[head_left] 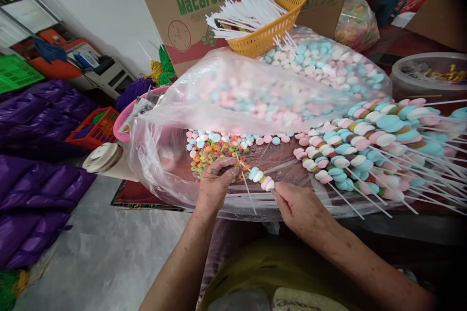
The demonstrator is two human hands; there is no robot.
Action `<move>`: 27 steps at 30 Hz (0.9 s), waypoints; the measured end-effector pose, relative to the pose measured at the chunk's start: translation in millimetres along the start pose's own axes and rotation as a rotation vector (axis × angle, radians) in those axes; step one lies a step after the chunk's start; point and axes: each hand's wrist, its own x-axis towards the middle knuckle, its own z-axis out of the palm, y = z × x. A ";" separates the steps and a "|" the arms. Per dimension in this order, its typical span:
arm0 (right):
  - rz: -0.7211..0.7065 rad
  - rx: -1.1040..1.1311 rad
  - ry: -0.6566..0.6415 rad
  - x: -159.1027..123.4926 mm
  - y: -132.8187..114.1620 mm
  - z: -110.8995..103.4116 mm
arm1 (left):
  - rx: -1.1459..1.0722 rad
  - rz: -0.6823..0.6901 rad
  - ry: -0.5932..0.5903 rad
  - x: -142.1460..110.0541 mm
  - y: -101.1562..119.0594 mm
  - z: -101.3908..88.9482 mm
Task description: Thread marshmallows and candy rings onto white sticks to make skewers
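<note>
My right hand (304,209) grips the near end of a candy skewer (261,180). Blue, white and pink marshmallow discs are threaded along it, with a yellowish piece between them. My left hand (219,182) is closed in a pinch at the far end of this skewer, by an orange gummy ring (242,166). Whether the ring is on the stick, I cannot tell. A loose white stick (249,194) lies between my hands. Beside my left fingers is a pile of colourful gummy rings (207,158), with loose marshmallow discs (268,139) behind.
Finished-looking skewers (379,141) are heaped at the right. A large clear plastic bag (219,82) of marshmallows spreads behind my hands. A yellow basket (262,39) of white sticks rests on it, before a cardboard box (189,24). A lidded cup (104,158) stands left.
</note>
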 end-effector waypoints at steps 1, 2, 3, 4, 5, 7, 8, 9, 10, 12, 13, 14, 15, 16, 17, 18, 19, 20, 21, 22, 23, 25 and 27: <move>-0.004 -0.002 0.002 0.2 0.0 0.1 | -0.006 -0.001 0.012 0.0 -0.2 0.8; -0.009 -0.004 0.008 0.5 0.0 0.3 | -0.014 -0.002 0.024 0.1 -0.3 1.6; -0.010 -0.007 0.016 0.7 0.1 0.6 | -0.022 -0.007 0.034 0.1 -0.3 2.4; -0.009 -0.014 0.022 0.8 0.2 1.2 | -0.027 -0.015 0.037 0.1 -0.2 3.1; -0.007 -0.024 0.022 1.0 0.2 1.8 | -0.029 -0.023 0.035 0.1 -0.1 3.7; -0.003 -0.049 0.005 1.1 0.1 3.2 | -0.020 -0.029 0.012 0.3 0.2 4.3; -0.002 -0.064 -0.008 1.1 -0.2 4.0 | -0.018 -0.025 -0.001 0.6 0.4 4.5; -0.003 -0.077 -0.019 1.1 -0.5 4.7 | -0.018 -0.013 -0.010 0.8 0.6 4.6; -0.003 -0.085 -0.023 1.1 -0.8 5.3 | -0.019 0.000 -0.018 1.1 0.7 4.8; -0.005 -0.088 -0.012 1.2 -1.4 6.4 | -0.023 0.004 -0.040 1.4 1.2 5.6; -0.004 -0.084 0.001 1.4 -1.6 6.8 | -0.027 -0.008 -0.053 1.4 1.6 6.1; -0.005 -0.076 0.016 1.6 -1.7 7.1 | -0.034 -0.034 -0.069 1.3 2.2 6.8; -0.007 -0.065 0.033 1.9 -1.9 7.2 | -0.046 -0.072 -0.089 1.2 3.0 7.6; -0.010 -0.051 0.051 2.3 -2.0 7.3 | -0.068 -0.112 -0.112 1.2 4.1 8.5; -0.016 -0.035 0.070 2.7 -2.2 7.3 | -0.099 -0.144 -0.133 1.4 5.1 9.7; -0.023 -0.015 0.090 3.2 -2.4 7.4 | -0.135 -0.165 -0.146 1.6 6.0 11.2; -0.033 0.004 0.110 3.8 -2.7 7.7 | -0.170 -0.172 -0.144 1.9 6.2 13.1; -0.042 0.022 0.128 4.6 -3.0 8.2 | -0.202 -0.173 -0.133 1.9 5.5 15.5; -0.049 0.036 0.145 5.7 -3.3 9.1 | -0.226 -0.167 -0.110 1.6 3.4 18.4; -0.054 0.047 0.161 7.1 -3.4 10.4 | -0.244 -0.160 -0.079 0.5 0.0 21.8; -0.059 0.053 0.176 8.6 -3.3 11.8 | -0.256 -0.152 -0.049 -1.1 -4.8 25.4; -0.056 0.060 0.207 12.0 -1.5 14.6 | -0.261 -0.132 -0.007 -6.0 -16.0 31.8; -0.044 0.080 0.231 14.5 2.9 15.6 | -0.212 -0.124 -0.004 -10.0 -24.3 34.4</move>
